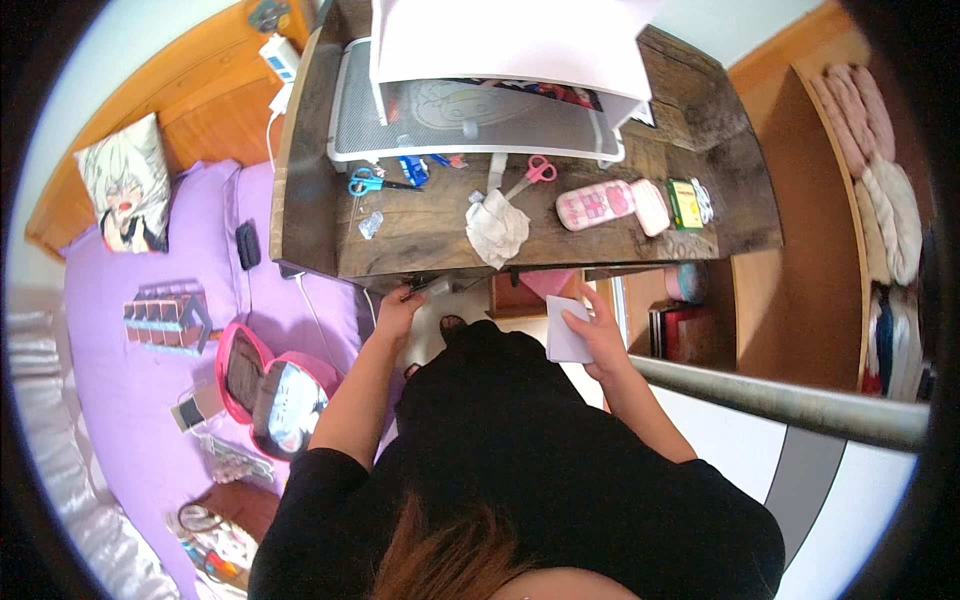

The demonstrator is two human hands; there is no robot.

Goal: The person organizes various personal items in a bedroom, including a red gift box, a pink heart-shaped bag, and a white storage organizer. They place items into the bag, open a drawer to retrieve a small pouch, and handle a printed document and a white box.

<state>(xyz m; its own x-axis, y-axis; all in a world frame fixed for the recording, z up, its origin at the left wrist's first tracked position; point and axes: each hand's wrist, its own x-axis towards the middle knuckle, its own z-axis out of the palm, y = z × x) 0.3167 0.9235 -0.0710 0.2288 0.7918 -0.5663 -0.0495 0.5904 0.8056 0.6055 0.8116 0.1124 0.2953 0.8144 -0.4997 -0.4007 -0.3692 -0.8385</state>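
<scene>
My right hand (600,335) is closed round a small stack of white paper (568,330), held in front of my body below the desk's front edge. At that edge, farther left, my left hand (397,312) has its fingers bent together against a dark part under the desktop; what they grip is too small to make out. A small pale, clear-looking piece (438,288) shows beside those fingertips. On the desk (440,235) lie blue scissors (370,182), pink scissors (538,172), a crumpled beige tissue (497,230) and a pink patterned case (598,205).
A white stand (500,40) rises at the desk's back. To the right are a green-yellow box (686,205) and shelves with folded cloths (880,210). On the left, a purple bed (110,300) bears a pillow (130,185), an open pink case (245,365) and a rack (165,320).
</scene>
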